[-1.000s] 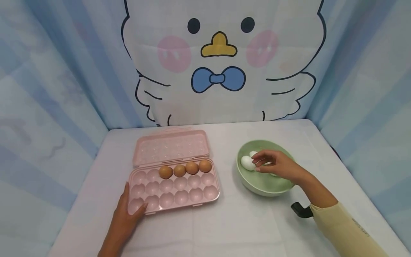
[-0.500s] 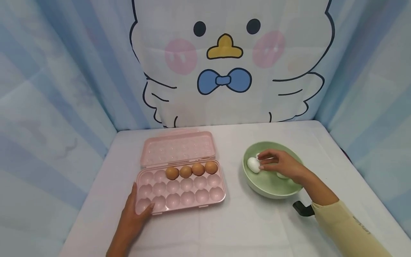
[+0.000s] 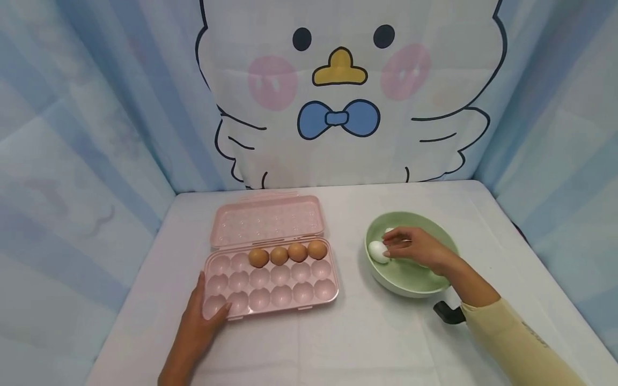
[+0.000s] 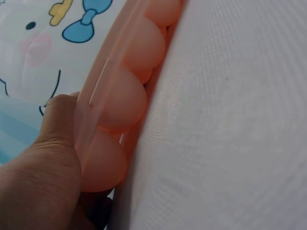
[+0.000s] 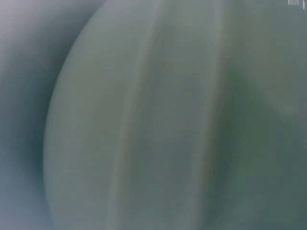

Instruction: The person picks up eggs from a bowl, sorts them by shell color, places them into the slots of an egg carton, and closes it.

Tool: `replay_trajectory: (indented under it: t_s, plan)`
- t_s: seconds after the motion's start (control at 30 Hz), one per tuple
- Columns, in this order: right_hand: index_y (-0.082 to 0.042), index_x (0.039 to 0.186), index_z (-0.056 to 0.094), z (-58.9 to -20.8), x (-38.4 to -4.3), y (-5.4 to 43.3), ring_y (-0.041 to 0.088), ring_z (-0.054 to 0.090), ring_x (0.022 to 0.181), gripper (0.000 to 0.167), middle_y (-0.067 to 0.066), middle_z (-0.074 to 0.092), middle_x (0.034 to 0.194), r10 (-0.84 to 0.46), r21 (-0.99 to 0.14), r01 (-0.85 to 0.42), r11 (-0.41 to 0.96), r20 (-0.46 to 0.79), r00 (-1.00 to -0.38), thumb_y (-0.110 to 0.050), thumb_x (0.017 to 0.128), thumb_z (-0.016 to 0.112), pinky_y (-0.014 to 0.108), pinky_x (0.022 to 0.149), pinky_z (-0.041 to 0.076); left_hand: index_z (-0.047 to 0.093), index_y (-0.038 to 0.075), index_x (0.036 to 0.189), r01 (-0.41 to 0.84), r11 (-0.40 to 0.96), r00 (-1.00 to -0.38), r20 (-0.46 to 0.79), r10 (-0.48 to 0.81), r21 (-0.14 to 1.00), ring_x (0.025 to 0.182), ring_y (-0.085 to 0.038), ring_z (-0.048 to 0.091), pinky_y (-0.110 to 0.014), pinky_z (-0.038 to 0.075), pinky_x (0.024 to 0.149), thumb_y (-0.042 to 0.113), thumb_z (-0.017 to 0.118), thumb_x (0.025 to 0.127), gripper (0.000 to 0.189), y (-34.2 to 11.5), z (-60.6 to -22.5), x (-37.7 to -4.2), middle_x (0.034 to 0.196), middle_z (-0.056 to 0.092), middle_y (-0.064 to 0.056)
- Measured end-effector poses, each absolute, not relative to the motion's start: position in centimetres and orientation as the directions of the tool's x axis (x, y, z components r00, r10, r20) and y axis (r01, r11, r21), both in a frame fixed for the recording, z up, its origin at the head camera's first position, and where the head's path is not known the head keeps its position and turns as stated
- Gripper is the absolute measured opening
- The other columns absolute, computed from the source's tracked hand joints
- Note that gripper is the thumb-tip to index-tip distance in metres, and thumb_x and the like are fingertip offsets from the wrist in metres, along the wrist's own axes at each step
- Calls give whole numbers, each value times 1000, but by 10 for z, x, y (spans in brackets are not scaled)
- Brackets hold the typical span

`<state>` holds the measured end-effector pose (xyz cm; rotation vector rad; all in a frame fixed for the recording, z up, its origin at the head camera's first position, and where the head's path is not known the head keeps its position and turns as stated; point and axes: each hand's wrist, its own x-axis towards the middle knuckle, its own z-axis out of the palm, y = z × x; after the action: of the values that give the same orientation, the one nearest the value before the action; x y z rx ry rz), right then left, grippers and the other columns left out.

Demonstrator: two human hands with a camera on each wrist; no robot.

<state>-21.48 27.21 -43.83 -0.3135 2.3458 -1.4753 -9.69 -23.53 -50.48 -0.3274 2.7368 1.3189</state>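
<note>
My left hand (image 3: 200, 324) grips the left front corner of a pink plastic egg tray (image 3: 294, 304), thumb on the front rim and fingers along the left side. In the left wrist view, the thumb presses the tray's rim above its rounded cups (image 4: 125, 98). Several brown eggs (image 3: 278, 255) fill part of the back row. My right hand (image 3: 425, 249) reaches into a green bowl (image 3: 403, 287), thumb and fingertips pinching the right end of a white egg (image 3: 379, 252). Another white egg (image 3: 388, 230) shows partly behind the fingers. Only the blurred bowl wall (image 5: 86, 139) fills the right wrist view.
The tray's hinged lid (image 3: 267, 219) lies open behind it. Both containers stand on a white tablecloth (image 3: 347, 343). A printed cloth (image 3: 449, 69) hangs at the back, with blue curtains at both sides. A black piece (image 3: 449, 312) sticks out by the right sleeve.
My right hand has come down to the white egg, and hand and egg have shifted slightly left in the bowl. My left hand keeps its place on the tray.
</note>
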Motion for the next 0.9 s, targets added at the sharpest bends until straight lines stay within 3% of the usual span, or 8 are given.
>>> replay_trajectory:
  t_s: [0.17,0.4,0.9]
  plan:
    - [2,129,68,-438,-214,262,34,65,119,46,14,67,127,-394,-861,-11,509,-221,-892,-19,91,83,37,96,53,-9,26,167,-239,603,-971,-179,-159,761,156,-39,10,-61,14,121,54,73,93,113,-234,-505,-98,173,6,-13]
    - [0,129,69,-443,-213,255,33,66,116,49,10,69,124,-378,-808,-32,589,-240,-894,-21,87,86,37,93,53,-10,26,166,-248,603,-969,-190,-160,758,156,-39,10,-61,14,121,52,72,94,113,-235,-505,-97,173,6,-13]
    - [0,130,67,-438,-206,251,35,62,123,48,17,66,127,-332,-921,-82,380,-53,-942,-6,86,85,33,90,57,-9,26,166,-245,598,-970,-187,-158,763,156,-38,9,-60,13,121,50,72,95,111,-235,-504,-97,173,5,-13]
